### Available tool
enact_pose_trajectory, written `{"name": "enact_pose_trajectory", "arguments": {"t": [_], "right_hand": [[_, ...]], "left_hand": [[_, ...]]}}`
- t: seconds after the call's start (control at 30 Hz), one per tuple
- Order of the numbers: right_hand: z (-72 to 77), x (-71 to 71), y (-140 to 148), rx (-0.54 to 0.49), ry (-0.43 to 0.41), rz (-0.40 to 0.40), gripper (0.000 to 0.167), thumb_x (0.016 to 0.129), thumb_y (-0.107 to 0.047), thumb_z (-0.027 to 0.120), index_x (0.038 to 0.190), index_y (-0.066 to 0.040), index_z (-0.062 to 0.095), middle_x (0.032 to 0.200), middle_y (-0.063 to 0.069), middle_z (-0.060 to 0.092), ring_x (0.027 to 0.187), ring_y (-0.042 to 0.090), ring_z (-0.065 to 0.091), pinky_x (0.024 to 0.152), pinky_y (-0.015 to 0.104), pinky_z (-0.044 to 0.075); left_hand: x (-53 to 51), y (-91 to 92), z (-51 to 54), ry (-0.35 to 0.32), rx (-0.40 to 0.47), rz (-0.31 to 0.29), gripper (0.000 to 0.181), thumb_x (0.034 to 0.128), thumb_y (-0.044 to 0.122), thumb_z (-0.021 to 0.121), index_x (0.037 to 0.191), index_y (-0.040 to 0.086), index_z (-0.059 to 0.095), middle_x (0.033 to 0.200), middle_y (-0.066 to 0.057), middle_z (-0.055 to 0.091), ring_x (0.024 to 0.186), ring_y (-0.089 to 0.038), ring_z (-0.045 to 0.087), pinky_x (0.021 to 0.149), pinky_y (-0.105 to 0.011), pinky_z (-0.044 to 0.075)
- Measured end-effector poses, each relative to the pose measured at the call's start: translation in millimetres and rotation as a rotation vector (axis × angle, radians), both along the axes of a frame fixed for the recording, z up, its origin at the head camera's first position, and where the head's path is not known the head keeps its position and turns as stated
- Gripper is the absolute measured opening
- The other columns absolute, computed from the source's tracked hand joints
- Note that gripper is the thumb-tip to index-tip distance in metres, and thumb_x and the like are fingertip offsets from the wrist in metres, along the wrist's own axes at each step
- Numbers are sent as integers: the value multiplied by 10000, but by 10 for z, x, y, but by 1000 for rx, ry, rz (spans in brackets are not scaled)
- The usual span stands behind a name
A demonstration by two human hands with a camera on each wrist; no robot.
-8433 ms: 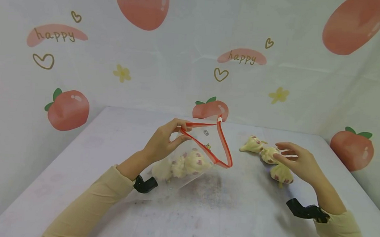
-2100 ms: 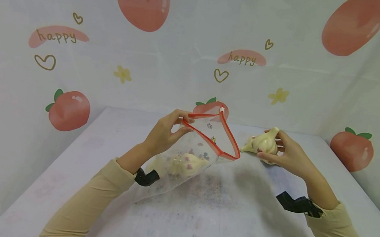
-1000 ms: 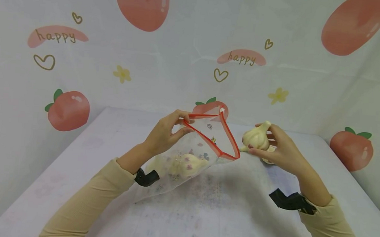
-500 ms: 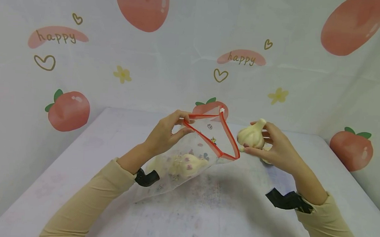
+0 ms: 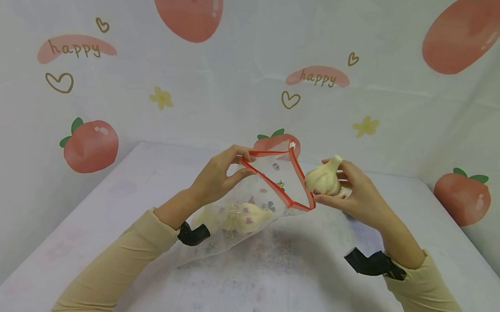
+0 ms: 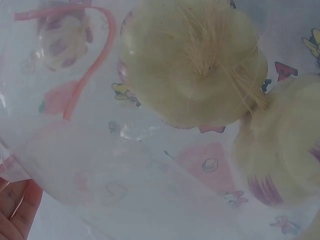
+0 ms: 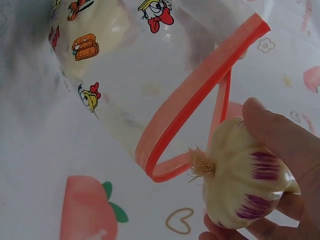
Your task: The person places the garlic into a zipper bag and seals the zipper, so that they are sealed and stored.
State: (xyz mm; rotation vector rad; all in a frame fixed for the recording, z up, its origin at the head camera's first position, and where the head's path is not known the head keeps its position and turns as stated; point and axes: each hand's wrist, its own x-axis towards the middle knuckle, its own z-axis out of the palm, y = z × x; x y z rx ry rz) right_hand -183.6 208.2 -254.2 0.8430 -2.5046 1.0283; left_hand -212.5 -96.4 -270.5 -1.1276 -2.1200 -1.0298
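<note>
My left hand (image 5: 220, 175) pinches the rim of a clear zip bag (image 5: 223, 247) with red edging and cartoon prints. The bag's mouth gapes toward the right, and a few garlic bulbs (image 5: 252, 216) lie inside it. My right hand (image 5: 361, 194) grips another garlic bulb (image 5: 323, 179) just at the mouth's right side, stem upward. In the right wrist view, this bulb's rooty end (image 7: 202, 164) points at the red edging (image 7: 185, 105), overlapping it. The left wrist view shows bulbs (image 6: 195, 65) close up through the film, and some fingers (image 6: 22, 207) at lower left.
Another garlic bulb (image 5: 345, 193) lies on the white table behind my right hand, mostly hidden. A white cloth backdrop (image 5: 218, 106) with peach prints rises at the table's far edge. Black wrist mounts (image 5: 193, 233) sit on both forearms.
Eight seconds ago my right hand reached over three bulbs on the table. It then picked one up and has carried it left to the bag's mouth. My left hand stays nearly still lately.
</note>
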Motion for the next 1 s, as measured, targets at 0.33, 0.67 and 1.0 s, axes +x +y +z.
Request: {"name": "enact_pose_trajectory", "arguments": {"t": [0.33,0.67,1.0], "right_hand": [[-10,-9,-98,-3,-6,5,633,710,-80,801,1266,-32,502,1189,118,595,996,-84,510,836,43,434],[9,-24,-184,24,-79,4,693,719,-97,798,1315,-49,448,1183,130,577,1091,271,572,868,45,408],[-18,-50,-239,34,-90,39,696,708,-89,806,1295,-25,438,1189,171,576,1073,329,595,918,474,504]], "left_hand": [[-12,-2,-7,16,6,-11,414,884,385,521,983,-16,489,1166,-168,628,958,-306,661,833,-381,545],[-2,6,-6,1,0,3,285,833,129,677,987,-20,490,1157,-164,630,959,-292,661,845,-377,541],[-16,4,-19,8,4,-6,391,879,352,557,993,-15,485,1163,-169,625,961,-295,657,849,-381,539]]}}
